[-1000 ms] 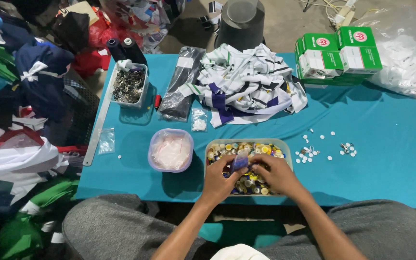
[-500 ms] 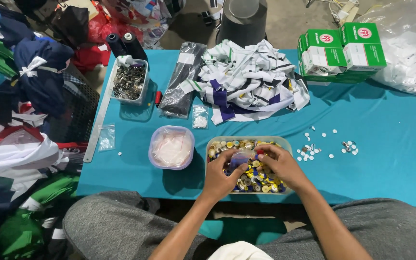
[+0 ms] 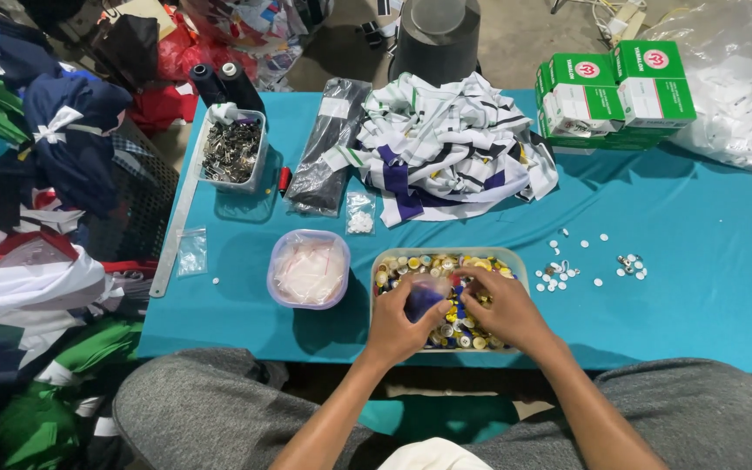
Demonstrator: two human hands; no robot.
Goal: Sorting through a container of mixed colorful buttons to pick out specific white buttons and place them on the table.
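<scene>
Holding small bag [image 3: 424, 298] btwn hands, over button tray [image 3: 515, 264].

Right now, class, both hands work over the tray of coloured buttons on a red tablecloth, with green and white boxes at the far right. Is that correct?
Not quite: the tablecloth is teal, not red, as the head view shows. Otherwise correct: the left hand and right hand work over the tray of coloured buttons, and the green and white boxes stand far right.

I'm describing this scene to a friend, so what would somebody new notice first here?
Probably the bright teal table, and at its near edge the left hand and right hand meeting over a tub of colourful buttons, the left pinching a small bag. Behind lies a heap of striped fabric pieces, with green and white boxes at the far right.
</scene>
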